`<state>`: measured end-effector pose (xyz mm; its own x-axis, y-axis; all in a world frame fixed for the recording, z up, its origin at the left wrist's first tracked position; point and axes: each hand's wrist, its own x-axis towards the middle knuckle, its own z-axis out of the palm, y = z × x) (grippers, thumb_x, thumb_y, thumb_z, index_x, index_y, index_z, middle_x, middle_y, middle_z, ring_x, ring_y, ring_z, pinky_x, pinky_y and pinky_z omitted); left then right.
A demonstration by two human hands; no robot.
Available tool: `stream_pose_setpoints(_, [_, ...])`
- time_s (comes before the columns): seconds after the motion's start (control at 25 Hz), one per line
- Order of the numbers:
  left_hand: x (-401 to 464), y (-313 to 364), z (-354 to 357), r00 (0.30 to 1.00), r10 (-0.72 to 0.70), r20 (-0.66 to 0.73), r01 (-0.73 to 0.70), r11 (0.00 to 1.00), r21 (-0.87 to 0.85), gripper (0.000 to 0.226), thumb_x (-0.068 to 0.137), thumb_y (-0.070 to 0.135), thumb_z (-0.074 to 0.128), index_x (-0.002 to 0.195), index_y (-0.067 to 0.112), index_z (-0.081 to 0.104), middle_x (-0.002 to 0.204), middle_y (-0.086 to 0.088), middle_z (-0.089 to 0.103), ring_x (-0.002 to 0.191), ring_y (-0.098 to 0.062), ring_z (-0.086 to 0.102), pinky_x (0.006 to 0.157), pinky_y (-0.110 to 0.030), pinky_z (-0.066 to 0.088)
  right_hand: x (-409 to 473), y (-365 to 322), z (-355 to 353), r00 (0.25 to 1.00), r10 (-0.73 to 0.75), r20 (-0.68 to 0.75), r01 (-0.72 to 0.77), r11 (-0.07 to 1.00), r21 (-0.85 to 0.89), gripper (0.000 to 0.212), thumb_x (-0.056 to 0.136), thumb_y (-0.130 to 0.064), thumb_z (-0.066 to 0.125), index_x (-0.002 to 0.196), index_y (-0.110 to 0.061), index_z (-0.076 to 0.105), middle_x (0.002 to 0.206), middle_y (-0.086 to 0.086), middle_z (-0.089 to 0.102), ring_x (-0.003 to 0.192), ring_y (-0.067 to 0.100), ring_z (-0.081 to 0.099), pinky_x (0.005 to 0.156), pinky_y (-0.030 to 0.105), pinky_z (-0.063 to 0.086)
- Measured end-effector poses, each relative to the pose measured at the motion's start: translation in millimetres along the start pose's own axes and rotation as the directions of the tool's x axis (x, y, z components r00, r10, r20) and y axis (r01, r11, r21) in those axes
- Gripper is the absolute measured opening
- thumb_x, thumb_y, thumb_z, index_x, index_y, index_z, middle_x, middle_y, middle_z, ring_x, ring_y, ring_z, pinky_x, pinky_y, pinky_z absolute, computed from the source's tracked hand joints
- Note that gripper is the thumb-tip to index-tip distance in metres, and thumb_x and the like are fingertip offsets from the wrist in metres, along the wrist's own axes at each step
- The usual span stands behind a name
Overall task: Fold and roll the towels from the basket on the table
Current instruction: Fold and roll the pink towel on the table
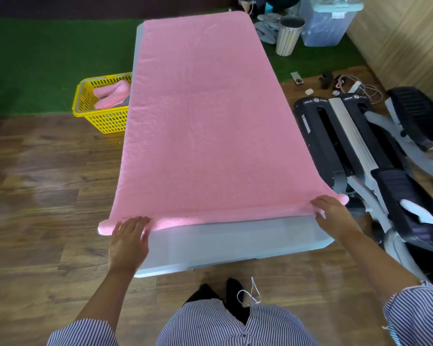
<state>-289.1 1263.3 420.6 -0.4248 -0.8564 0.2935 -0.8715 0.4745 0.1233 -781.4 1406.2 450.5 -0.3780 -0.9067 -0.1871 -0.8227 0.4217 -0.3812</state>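
A long pink towel (205, 116) lies spread flat along the white desk (235, 243), running from the top centre of the frame down to a thin rolled edge near the bottom, whose ends stick out past the desk's sides. The left hand (129, 242) lies flat with straight fingers on the roll at lower left, while the right hand (333, 211) curls its fingers over the roll at lower right, the two hands well apart. At middle left, a yellow basket (98, 116) on the floor beside the desk holds another pink rolled towel (111, 94).
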Motion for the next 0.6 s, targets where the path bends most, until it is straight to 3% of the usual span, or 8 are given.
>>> stream_pose_setpoints(0.12, [-1.9, 1.7, -2.8, 0.999, -0.05, 0.011, 0.049, 0.996, 0.07, 0.039, 0.073, -0.009, 0.05, 0.102, 0.008, 0.069, 0.095, -0.01, 0.071, 0.088, -0.03, 0.067, 0.091, -0.053, 0.044, -0.1, -0.5, -0.7, 0.998, -0.045, -0.05, 0.042, 0.998, -0.046, 0.026, 0.08, 0.006, 0.058, 0.105, 0.004, 0.065, 0.107, 0.016, 0.064, 0.103, 0.035, 0.056, 0.096, 0.045, 0.043])
stream_pose_setpoints(0.24, [-6.2, -3.0, -9.3, 1.0, 0.014, 0.02, -0.016, 0.991, 0.132, 0.048, 0.067, -0.003, 0.038, 0.099, 0.011, 0.07, 0.089, -0.005, 0.071, 0.081, -0.026, 0.068, 0.086, -0.052, 0.042, -4.1, 6.9, 0.6, 0.989, -0.109, -0.098, 0.099, 0.99, -0.104, 0.015, 0.073, 0.007, 0.064, 0.086, 0.005, 0.07, 0.085, 0.017, 0.067, 0.08, 0.038, 0.061, 0.078, 0.044, 0.048])
stream_pose_setpoints(0.32, [-4.6, -3.8, -11.1, 1.0, 0.0, 0.011, -0.001, 0.991, 0.135, 0.041, 0.073, -0.002, 0.039, 0.099, 0.011, 0.068, 0.095, -0.006, 0.07, 0.087, -0.026, 0.068, 0.088, -0.052, 0.041, -3.2, 5.8, -0.3, 0.985, -0.127, -0.118, 0.112, 0.986, -0.123, 0.015, 0.069, 0.007, 0.067, 0.083, 0.002, 0.07, 0.085, 0.016, 0.065, 0.076, 0.037, 0.06, 0.074, 0.044, 0.049])
stream_pose_setpoints(0.44, [2.5, 3.7, -9.4, 0.996, -0.08, -0.035, 0.082, 0.994, 0.075, 0.023, 0.083, -0.003, 0.05, 0.096, 0.009, 0.065, 0.099, -0.008, 0.067, 0.092, -0.03, 0.065, 0.084, -0.048, 0.044, 2.3, -0.6, -0.4, 0.967, -0.196, -0.161, 0.173, 0.974, -0.149, 0.026, 0.065, 0.013, 0.065, 0.089, 0.001, 0.067, 0.09, 0.017, 0.063, 0.08, 0.037, 0.06, 0.076, 0.048, 0.053])
stream_pose_setpoints(0.52, [4.6, 9.4, -4.8, 0.998, -0.042, -0.043, 0.043, 0.999, 0.01, 0.025, 0.083, 0.002, 0.045, 0.094, 0.006, 0.067, 0.094, -0.009, 0.068, 0.087, -0.032, 0.065, 0.081, -0.047, 0.047, 2.0, -3.1, 1.1, 0.975, -0.159, -0.157, 0.143, 0.984, -0.106, 0.028, 0.07, 0.015, 0.061, 0.095, 0.003, 0.067, 0.095, 0.017, 0.066, 0.088, 0.038, 0.061, 0.084, 0.049, 0.051])
stream_pose_setpoints(0.6, [2.9, 10.4, -0.3, 0.998, -0.028, -0.059, 0.026, 0.999, -0.04, 0.032, 0.083, 0.012, 0.041, 0.095, 0.005, 0.069, 0.095, -0.01, 0.069, 0.088, -0.032, 0.064, 0.088, -0.047, 0.046, -0.7, -3.4, 4.4, 0.988, -0.086, -0.132, 0.08, 0.996, -0.044, 0.027, 0.079, 0.008, 0.057, 0.104, 0.002, 0.067, 0.107, 0.015, 0.065, 0.101, 0.034, 0.059, 0.093, 0.045, 0.047])
